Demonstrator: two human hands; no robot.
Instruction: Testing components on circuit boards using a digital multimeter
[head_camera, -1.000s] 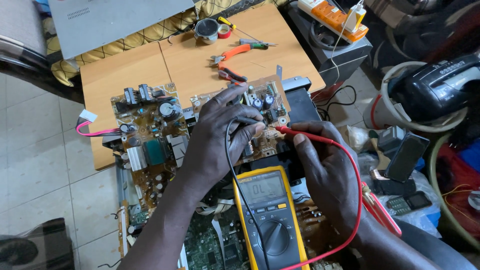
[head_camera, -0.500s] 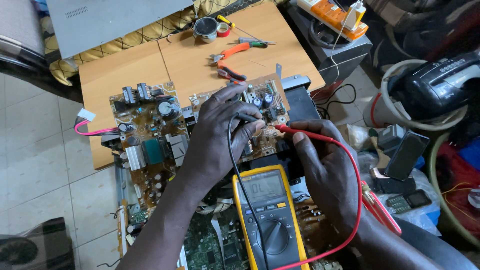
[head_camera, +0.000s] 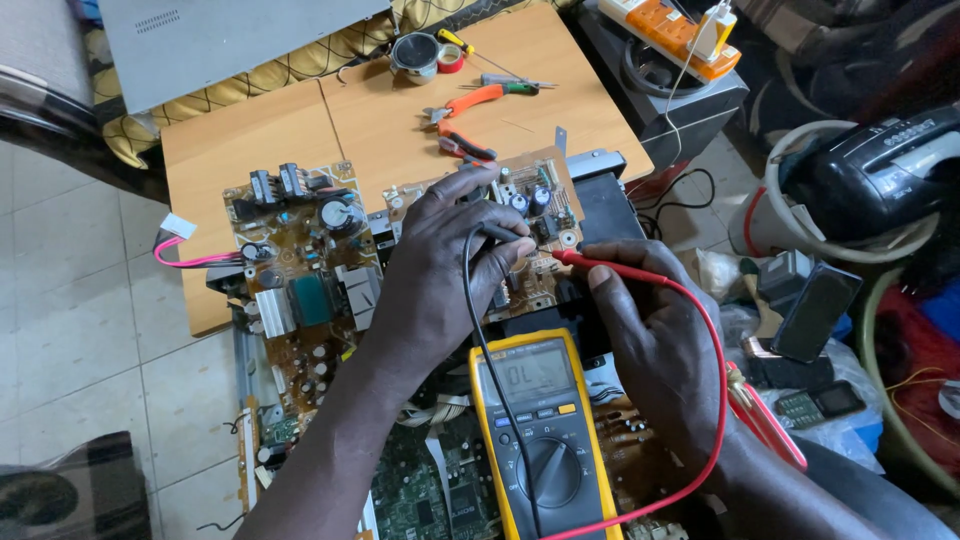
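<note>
My left hand (head_camera: 440, 270) pinches a black test probe (head_camera: 497, 234) and presses its tip onto a brown circuit board (head_camera: 300, 250) full of capacitors and heat sinks. My right hand (head_camera: 650, 340) holds a red test probe (head_camera: 600, 266) whose tip touches the same board close to the black one. Black and red leads run down to a yellow multimeter (head_camera: 545, 440) lying below both hands, its screen lit and its dial toward me.
The board rests on an opened device over a wooden tabletop (head_camera: 400, 110). Orange-handled pliers (head_camera: 465, 105), a tape roll (head_camera: 415, 52) and a screwdriver lie behind it. A green board (head_camera: 420, 490) sits at the bottom. Cables, a phone (head_camera: 815, 312) and clutter fill the right side.
Both hands keep the probes on the board, with only slight shifts of the fingers and the camera.
</note>
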